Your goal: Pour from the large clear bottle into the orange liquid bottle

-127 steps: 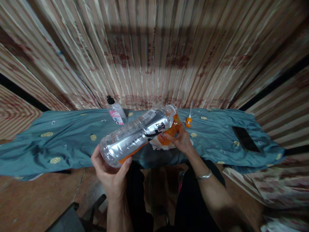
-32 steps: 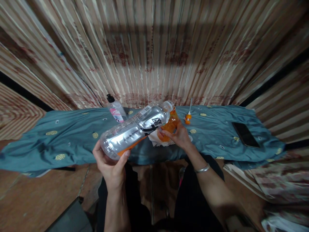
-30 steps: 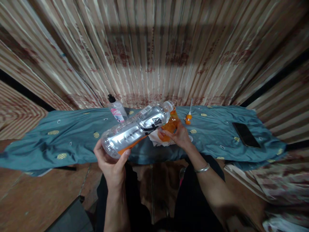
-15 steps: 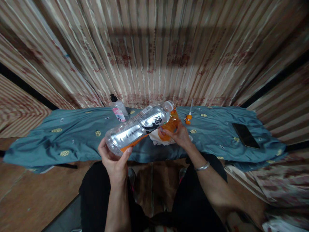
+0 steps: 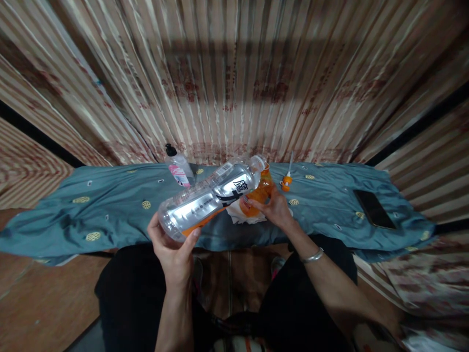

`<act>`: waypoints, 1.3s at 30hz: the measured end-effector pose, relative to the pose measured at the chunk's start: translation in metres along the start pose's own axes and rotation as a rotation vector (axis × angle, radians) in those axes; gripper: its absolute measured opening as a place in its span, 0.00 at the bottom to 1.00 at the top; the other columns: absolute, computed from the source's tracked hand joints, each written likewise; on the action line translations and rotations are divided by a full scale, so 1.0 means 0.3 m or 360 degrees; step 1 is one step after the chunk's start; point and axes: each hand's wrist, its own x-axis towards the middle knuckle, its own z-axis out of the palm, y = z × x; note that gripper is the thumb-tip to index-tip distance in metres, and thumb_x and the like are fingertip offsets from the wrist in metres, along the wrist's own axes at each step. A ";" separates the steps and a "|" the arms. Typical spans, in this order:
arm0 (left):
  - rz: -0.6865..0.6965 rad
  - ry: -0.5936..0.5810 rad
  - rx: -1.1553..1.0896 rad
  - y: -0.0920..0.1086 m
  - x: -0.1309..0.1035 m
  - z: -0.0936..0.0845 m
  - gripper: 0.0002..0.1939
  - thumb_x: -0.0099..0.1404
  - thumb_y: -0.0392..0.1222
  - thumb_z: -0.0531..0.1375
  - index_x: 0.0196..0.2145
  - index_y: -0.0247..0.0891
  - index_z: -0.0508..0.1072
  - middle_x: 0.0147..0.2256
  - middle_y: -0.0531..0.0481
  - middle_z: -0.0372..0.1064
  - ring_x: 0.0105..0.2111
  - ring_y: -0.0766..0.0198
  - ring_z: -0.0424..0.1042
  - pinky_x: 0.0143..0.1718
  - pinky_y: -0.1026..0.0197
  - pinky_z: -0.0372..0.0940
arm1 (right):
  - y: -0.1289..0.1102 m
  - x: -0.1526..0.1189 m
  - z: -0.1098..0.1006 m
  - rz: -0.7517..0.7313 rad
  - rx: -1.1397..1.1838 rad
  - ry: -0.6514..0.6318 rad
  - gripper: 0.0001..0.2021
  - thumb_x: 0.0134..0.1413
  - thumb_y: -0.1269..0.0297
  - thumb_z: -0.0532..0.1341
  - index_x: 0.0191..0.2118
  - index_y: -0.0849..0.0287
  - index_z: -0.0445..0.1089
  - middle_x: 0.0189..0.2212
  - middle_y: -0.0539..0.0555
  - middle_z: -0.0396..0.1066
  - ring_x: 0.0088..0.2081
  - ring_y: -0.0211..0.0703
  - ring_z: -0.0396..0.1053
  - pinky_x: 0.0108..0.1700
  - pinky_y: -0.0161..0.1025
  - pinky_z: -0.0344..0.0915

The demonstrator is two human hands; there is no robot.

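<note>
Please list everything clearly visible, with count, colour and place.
Silver-labelled plastic bottle: 1, clear, tilted, left grip
Translucent plastic bottle: 1, orange, right grip
Crumpled thin sheet: 1, white, by translucent bottle
Pump head with tube: 1, orange, beyond right grip
Plastic pump bottle: 1, clear, rear left
Flat rectangular phone: 1, black, right side
Patterned cloth: 1, teal, under these
Striped curtains: count unclear, beige, behind and beside
Tiled floor: 1, brown, below
Metal bracelet: 1, silver, right wrist
Trousers: 1 pair, black, legs
Left grip, right grip: 2, bare, on bottles
</note>
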 end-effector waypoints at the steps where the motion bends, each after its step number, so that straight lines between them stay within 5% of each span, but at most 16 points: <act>1: 0.0001 -0.0004 -0.0006 0.000 -0.002 -0.001 0.44 0.48 0.52 0.80 0.59 0.43 0.68 0.59 0.42 0.69 0.60 0.48 0.72 0.64 0.46 0.66 | -0.001 -0.002 0.000 0.0005 -0.0002 0.0009 0.40 0.44 0.42 0.74 0.59 0.60 0.68 0.47 0.65 0.82 0.51 0.68 0.81 0.50 0.56 0.78; 39: 0.0057 0.0068 0.0065 0.026 -0.005 -0.001 0.45 0.44 0.50 0.80 0.58 0.43 0.68 0.57 0.44 0.70 0.60 0.47 0.72 0.66 0.45 0.64 | -0.007 -0.001 -0.004 -0.0021 -0.0038 -0.0036 0.39 0.47 0.46 0.76 0.61 0.59 0.68 0.49 0.64 0.82 0.49 0.66 0.81 0.49 0.56 0.78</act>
